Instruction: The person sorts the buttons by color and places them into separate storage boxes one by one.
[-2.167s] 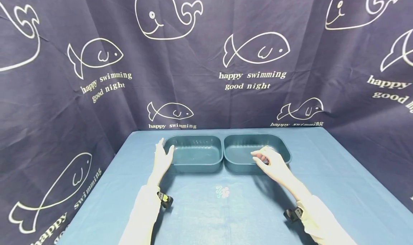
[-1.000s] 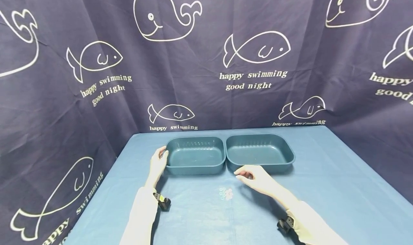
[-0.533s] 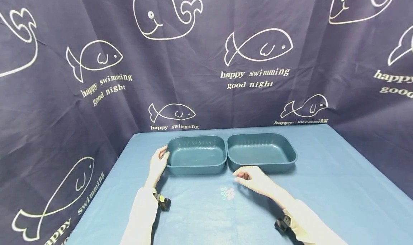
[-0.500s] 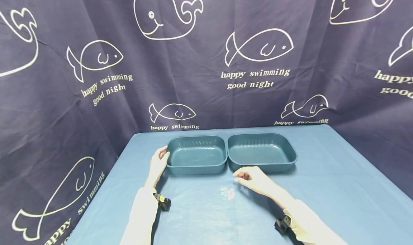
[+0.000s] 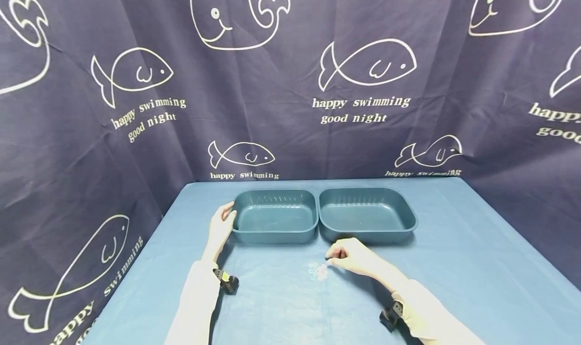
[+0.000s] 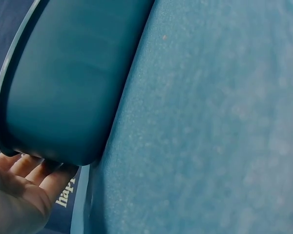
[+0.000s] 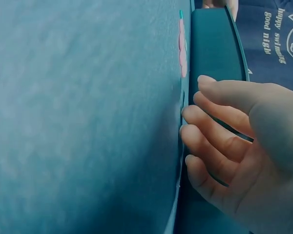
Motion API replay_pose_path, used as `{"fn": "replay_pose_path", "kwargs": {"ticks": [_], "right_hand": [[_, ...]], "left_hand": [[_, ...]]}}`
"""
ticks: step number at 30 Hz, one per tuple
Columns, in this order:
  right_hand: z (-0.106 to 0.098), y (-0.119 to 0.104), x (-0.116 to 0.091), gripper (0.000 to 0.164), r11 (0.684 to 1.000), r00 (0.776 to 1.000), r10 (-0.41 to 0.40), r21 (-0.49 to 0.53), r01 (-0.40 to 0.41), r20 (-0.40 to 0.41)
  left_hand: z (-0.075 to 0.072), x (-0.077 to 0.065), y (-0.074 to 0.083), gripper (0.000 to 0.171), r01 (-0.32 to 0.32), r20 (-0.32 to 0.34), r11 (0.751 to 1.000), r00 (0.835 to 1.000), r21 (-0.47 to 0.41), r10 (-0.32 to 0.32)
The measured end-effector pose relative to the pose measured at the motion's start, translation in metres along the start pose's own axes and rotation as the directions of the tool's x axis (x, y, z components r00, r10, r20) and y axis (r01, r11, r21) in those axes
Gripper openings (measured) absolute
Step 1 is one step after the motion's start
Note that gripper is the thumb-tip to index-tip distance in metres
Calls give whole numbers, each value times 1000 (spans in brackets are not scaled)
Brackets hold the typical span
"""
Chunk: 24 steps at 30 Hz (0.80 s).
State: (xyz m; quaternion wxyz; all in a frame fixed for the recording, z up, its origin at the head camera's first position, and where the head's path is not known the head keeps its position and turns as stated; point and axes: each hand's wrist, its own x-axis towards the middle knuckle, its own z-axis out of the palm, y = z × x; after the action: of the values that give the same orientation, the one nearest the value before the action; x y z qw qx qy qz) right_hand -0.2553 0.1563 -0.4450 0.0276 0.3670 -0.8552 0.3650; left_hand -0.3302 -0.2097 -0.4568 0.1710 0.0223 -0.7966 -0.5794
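Two teal rectangular boxes stand side by side, the left box (image 5: 276, 238) and the right box (image 5: 369, 235). My left hand (image 5: 220, 229) holds the left box's outer end; in the left wrist view the fingers (image 6: 36, 175) lie against its outside wall below the rim, the thumb mostly out of frame. My right hand (image 5: 356, 257) hovers low before the right box, fingers loosely bent and thumb apart, with nothing seen between them. Just left of it on the cloth lie small flat pieces, pale mint (image 5: 312, 271) and pink with a scalloped edge (image 7: 182, 48).
A light blue cloth (image 5: 272, 304) covers the table. Dark curtains (image 5: 290, 93) with white fish and whale drawings hang behind and at both sides. Each wrist carries a small black camera, the left camera (image 5: 230, 283) and the right camera (image 5: 391, 315).
My right hand has left the right box and come down beside the small pieces, lately a little lower. My left hand, spread at first, has closed in on the left box's end.
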Motion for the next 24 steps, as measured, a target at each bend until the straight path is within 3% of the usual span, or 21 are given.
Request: {"fn": "replay_pose_path", "kwargs": {"ticks": [13, 24], "right_hand": [[2, -1, 4, 11, 997, 997, -60, -36, 61, 41], [4, -2, 5, 14, 993, 997, -56, -101, 61, 51]], "left_hand": [[0, 1, 0, 38, 6, 7, 1000, 1000, 27, -6], [0, 0, -1, 38, -1, 1, 1000, 1000, 25, 1]]}}
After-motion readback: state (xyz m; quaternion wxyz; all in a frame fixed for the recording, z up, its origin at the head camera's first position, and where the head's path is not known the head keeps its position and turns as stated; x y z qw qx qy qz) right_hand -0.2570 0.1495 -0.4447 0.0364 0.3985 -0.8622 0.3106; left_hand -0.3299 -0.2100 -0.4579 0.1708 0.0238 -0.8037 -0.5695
